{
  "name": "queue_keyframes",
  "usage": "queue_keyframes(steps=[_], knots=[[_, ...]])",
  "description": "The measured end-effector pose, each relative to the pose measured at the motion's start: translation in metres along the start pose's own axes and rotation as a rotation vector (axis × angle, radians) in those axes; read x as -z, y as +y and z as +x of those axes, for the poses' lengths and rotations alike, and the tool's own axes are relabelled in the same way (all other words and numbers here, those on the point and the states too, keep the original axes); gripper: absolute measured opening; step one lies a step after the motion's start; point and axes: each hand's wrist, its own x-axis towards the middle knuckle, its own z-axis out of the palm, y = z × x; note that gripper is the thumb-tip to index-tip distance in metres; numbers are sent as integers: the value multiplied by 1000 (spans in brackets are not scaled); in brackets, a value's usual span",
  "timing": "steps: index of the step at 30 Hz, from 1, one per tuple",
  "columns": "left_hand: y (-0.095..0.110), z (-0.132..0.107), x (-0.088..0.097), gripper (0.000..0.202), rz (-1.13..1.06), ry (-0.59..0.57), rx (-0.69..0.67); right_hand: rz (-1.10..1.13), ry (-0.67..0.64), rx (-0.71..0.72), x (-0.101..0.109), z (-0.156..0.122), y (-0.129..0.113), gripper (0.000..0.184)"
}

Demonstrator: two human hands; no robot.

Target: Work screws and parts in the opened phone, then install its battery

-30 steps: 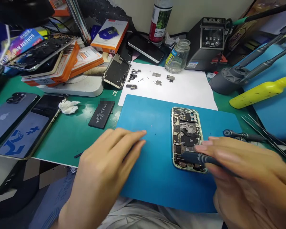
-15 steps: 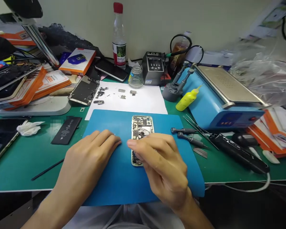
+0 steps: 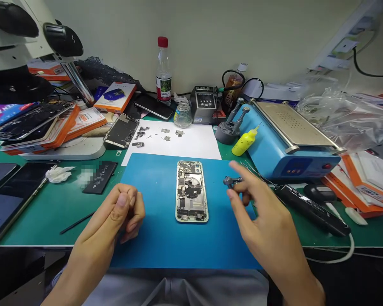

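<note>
Left of the opened phone (image 3: 191, 192) on its blue mat (image 3: 153, 246), our left hand (image 3: 123, 214) is curled closed; right of it, our right hand's (image 3: 264, 208) thumb and forefinger stand apart beside screwdrivers (image 3: 227, 182), any grip unclear. Handling one singly seems wisest.

Can't see inside curled left hand (image 3: 127, 214); can't tell full or bare. Can't see most of dark screwdrivers (image 3: 229, 181) behind right hand (image 3: 264, 212); can't tell gripped or just beside. Can't identify small parts (image 3: 167, 138) on white paper (image 3: 198, 142). Lose left side of battery (image 3: 102, 177) under pixelated patch. Lose microscope (image 3: 19, 36) past top and left edges, plastic bag (image 3: 347, 117) past right.
</note>
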Motion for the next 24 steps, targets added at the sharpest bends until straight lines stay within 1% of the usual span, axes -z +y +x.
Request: queue_keyframes(steps=[1,2,5,8,10,13,15,16,18,20,22,23,24], knots=[[3,-1,-2,48,-95,-14,39,-39,-45,53,0,-2,9,40],[5,-2,-4,50,-179,-11,81,-75,-91,109,0,-3,17,34],[10,-1,-8,59,-330,41,165,-150,-151,164,-5,-5,34,38],[10,2,-7,69,-381,48,146,-205,-141,119,-2,0,50,44],[8,4,-4,69,-420,32,129,-209,-131,75,3,9,66,45],[4,7,2,64,-463,18,105,-116,-214,65,7,27,89,48],[1,7,6,61,-477,27,84,-35,-210,32,9,37,93,50],[-1,7,7,58,-483,29,75,5,-180,2,9,41,89,49],[-3,6,7,48,-487,24,64,102,-62,-84,10,44,71,42],[-4,3,4,37,-473,5,60,251,115,-183,9,43,41,37],[-4,1,-2,27,-449,-12,46,472,247,-273,4,38,5,30],[-3,0,-5,22,-435,-16,31,589,274,-290,1,35,-14,30],[-3,0,-9,18,-422,-14,11,691,260,-314,-4,32,-31,32]])
